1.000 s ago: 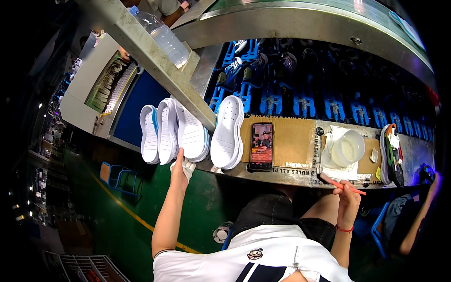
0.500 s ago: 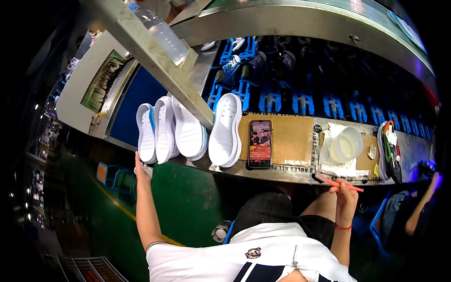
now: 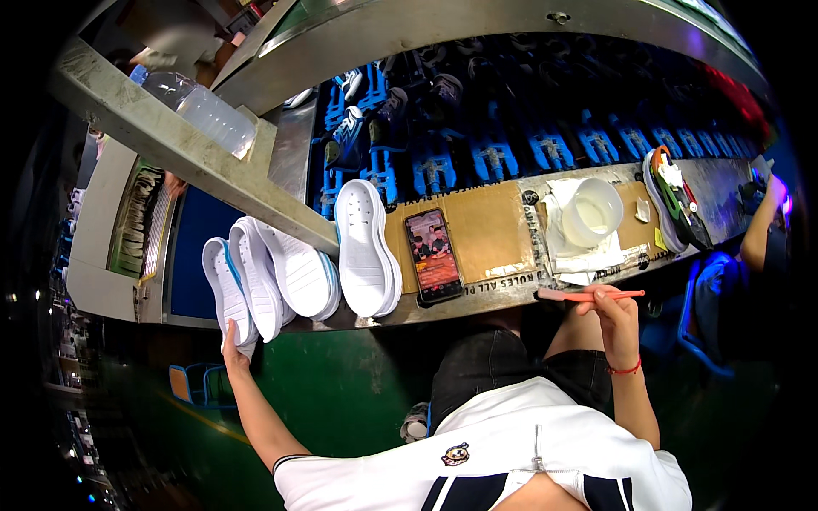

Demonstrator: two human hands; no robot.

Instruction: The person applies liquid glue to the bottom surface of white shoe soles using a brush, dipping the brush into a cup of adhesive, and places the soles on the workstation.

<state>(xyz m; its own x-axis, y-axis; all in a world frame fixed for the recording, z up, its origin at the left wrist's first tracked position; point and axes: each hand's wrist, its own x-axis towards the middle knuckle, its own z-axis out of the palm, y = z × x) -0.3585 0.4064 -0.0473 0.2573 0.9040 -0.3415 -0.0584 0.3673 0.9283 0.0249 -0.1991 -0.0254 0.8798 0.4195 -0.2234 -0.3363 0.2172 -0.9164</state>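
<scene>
Workstation Inspection Findings

We find the right hand (image 3: 615, 313) clenched around a red brush (image 3: 578, 297) by the bench's (image 3: 717, 198) near edge. The left hand (image 3: 235, 349) touches the near end of the leftmost white sole (image 3: 224, 288); we cannot tell whether it grips. Beyond lie a phone (image 3: 433, 255) and tub (image 3: 590, 215), then shoes (image 3: 345, 140).

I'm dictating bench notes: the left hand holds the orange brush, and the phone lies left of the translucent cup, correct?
Not quite: the head view shows the orange brush in the right hand. The phone does lie left of the translucent cup.
</scene>
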